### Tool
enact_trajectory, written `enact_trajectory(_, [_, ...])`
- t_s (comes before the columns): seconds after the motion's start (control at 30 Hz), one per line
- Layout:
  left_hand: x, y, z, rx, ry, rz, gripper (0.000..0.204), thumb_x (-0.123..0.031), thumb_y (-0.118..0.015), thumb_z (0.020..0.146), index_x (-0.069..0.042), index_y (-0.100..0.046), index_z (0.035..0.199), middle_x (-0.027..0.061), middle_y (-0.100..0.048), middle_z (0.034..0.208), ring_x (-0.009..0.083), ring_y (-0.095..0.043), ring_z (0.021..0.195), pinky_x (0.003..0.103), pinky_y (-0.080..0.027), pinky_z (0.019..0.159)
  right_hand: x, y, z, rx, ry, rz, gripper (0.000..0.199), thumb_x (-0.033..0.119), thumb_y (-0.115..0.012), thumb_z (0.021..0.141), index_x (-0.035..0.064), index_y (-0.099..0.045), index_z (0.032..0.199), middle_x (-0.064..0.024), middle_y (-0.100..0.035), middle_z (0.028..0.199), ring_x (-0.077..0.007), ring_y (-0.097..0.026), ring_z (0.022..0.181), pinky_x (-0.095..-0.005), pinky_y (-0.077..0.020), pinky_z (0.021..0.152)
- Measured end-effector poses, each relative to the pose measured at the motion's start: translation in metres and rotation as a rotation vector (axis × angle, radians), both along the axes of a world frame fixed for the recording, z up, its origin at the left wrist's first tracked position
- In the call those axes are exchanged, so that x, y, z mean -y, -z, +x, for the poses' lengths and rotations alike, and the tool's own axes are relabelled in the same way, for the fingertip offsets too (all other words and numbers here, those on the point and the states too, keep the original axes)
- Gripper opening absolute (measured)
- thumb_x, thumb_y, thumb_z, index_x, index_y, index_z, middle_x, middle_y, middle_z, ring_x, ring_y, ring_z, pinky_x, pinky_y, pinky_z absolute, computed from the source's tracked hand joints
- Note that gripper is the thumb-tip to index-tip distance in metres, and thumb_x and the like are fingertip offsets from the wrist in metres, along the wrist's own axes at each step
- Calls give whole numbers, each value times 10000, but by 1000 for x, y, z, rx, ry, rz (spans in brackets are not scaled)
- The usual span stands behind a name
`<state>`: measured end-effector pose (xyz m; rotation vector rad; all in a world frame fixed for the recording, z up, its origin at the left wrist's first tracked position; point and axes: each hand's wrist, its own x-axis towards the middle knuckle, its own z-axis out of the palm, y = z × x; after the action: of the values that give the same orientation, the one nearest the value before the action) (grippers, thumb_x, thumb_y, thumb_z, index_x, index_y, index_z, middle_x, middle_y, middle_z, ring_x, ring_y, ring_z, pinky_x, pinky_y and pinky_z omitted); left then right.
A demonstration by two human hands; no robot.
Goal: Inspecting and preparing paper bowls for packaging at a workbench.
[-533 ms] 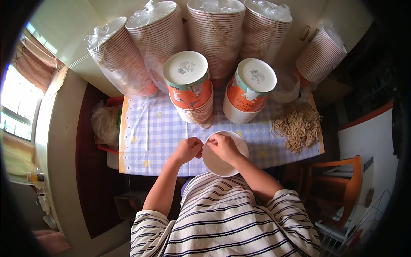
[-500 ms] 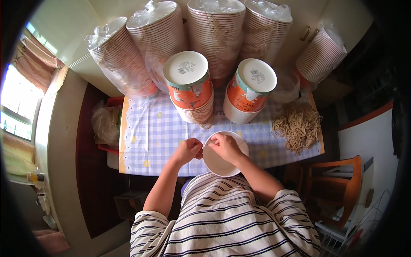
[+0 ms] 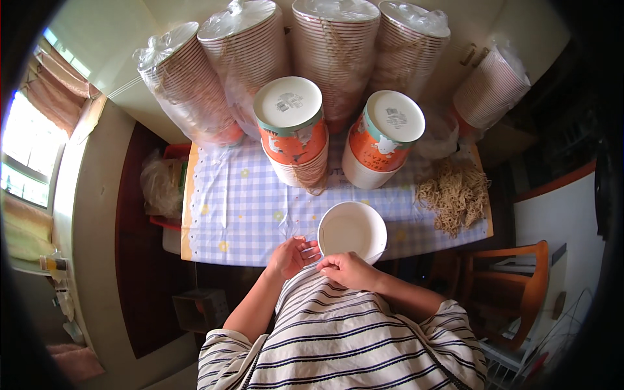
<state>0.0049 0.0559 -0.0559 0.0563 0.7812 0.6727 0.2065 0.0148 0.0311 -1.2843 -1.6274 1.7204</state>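
Between both hands, white bowl

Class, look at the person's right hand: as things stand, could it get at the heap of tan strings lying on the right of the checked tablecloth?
Probably yes. The right hand rests by the white bowl, and only bare tablecloth lies between it and the string heap.
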Motion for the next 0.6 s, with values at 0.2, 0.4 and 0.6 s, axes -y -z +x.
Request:
enact_trajectory(0.2, [11,3,-7,75,-57,61,152,-163,-439,926,-76,-561,897,166,-613,1009,319,-594,975,463,-458,898,5,10,-5,164,73,381,165,74,-589,794,-9,-639,927,-181,-636,814,-322,-627,792,-382,-497,705])
enact_trajectory(0.4, [20,1,-1,109,6,189,204,-195,-425,940,-76,-588,912,180,-598,1085,308,-562,1051,459,-413,959,7,31,0,225,133,541,167,72,-590,787,-7,-622,930,-167,-632,827,-346,-613,790,-396,-498,704])
enact_trajectory(0.6, [20,-8,25,13,85,291,103,-79,-489,887,-58,-582,849,179,-585,1131,262,-509,1130,409,-370,982,4,74,-1,30,118,67,163,107,-620,850,17,-660,980,-98,-680,895,-119,-626,825,-268,-486,735])
